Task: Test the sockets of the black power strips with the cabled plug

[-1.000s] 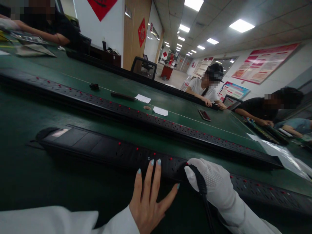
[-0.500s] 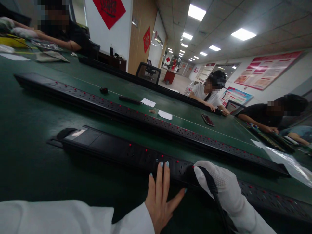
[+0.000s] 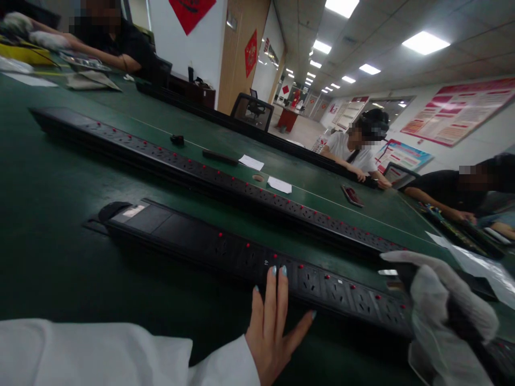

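Observation:
A long black power strip (image 3: 193, 236) with red indicator lights lies across the near side of the green table. My left hand (image 3: 271, 327) is bare and open, its fingers apart, with two fingertips resting on the strip near the number 19. My right hand (image 3: 446, 316), in a white glove, is closed around a black power plug (image 3: 406, 273) with its cable. The plug's metal prongs point left, above the strip and apart from the sockets. Blur softens this hand.
A second, longer power strip (image 3: 237, 185) lies behind. Beyond it are paper slips (image 3: 279, 185), a small black part (image 3: 177, 140), a black bar (image 3: 220, 156) and a phone (image 3: 352, 195). Plastic sheeting (image 3: 478, 268) lies right. Several people work around the table.
My right hand has pulled the plug out of a socket and moved right with it, uncovering more sockets. My left hand stays on the strip. The view has shifted slightly.

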The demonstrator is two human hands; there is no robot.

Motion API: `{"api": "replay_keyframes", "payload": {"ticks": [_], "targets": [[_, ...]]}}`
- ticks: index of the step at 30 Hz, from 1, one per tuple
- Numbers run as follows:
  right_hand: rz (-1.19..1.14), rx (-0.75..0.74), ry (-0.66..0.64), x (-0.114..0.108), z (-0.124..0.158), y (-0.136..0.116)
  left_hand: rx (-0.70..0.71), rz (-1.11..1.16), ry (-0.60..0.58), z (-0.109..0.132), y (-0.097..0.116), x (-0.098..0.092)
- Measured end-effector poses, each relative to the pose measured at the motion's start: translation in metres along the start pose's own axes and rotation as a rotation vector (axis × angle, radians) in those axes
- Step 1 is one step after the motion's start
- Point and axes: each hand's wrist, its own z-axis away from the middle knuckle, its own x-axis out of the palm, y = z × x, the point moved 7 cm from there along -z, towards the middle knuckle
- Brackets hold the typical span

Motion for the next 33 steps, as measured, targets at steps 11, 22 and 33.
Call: {"api": "replay_keyframes", "payload": {"ticks": [11,22,33], "targets": [[0.031,-0.136,-0.539,0.063,0.009,-0.006,0.006,0.017,0.056,0.001,0.002,-0.001],[0.061,-0.193,-0.572,0.073,0.014,-0.019,0.046,-0.014,0.047,0.001,0.002,-0.001],[0.151,-0.401,-0.643,0.088,0.029,-0.023,0.056,-0.035,0.069,0.001,0.002,-0.003]]}}
